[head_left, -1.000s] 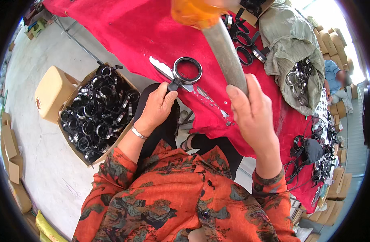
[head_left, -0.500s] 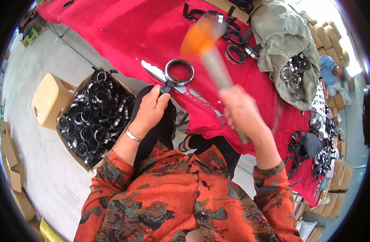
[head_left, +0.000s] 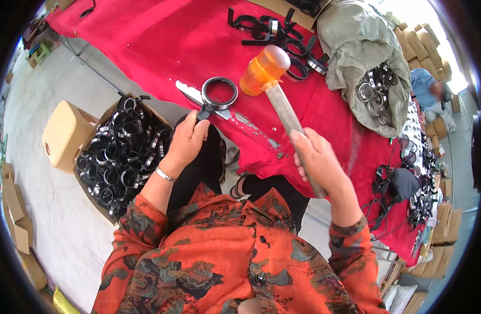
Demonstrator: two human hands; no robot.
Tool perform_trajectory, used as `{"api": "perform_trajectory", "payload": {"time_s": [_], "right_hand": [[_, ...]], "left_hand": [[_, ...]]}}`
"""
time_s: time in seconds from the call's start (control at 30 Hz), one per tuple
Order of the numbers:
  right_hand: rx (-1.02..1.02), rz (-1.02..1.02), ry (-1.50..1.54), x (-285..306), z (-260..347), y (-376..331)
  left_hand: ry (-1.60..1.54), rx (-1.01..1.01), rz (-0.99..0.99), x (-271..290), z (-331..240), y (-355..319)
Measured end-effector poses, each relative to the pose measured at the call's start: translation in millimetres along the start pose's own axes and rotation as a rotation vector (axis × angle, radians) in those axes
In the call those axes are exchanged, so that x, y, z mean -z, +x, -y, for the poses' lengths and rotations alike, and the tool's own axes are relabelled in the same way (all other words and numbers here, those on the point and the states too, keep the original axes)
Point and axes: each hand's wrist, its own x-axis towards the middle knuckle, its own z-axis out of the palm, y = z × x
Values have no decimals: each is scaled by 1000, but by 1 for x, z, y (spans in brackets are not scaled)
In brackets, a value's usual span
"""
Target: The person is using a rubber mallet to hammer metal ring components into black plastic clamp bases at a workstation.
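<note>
My left hand (head_left: 187, 138) is closed around the short black handle of a ring-shaped part (head_left: 204, 99), which has a dark round rim and a silvery edge. The ring is over the near edge of the red-covered table (head_left: 162, 57), beside a worn pale strip. My right hand (head_left: 318, 159) grips the wooden shaft of a mallet (head_left: 265, 69), whose head is translucent orange with a pale end. That head is right of the ring and apart from it. Several similar black ringed parts (head_left: 297, 69) lie farther back on the cloth.
A carton (head_left: 112, 220) full of black ringed parts stands at my left, next to a tan plastic stool (head_left: 67, 131). To the right are a grey-green sack (head_left: 350, 44) holding more parts and a dark cap-like item (head_left: 405, 187). Another person (head_left: 428, 89) sits beyond, near stacked cartons.
The mallet, blurred before, now shows sharply, its head lower and nearer me. My right hand has come down slightly. My left hand keeps its grip on the ring-shaped part.
</note>
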Motion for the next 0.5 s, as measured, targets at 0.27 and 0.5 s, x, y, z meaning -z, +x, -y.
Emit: {"api": "perform_trajectory", "payload": {"time_s": [0.27, 0.5], "right_hand": [[-52, -78, 2, -17, -3, -13], [165, -103, 108, -4, 14, -28]], "left_hand": [[3, 22, 28, -3, -3, -1], [-54, 42, -14, -1, -1, 1]]}}
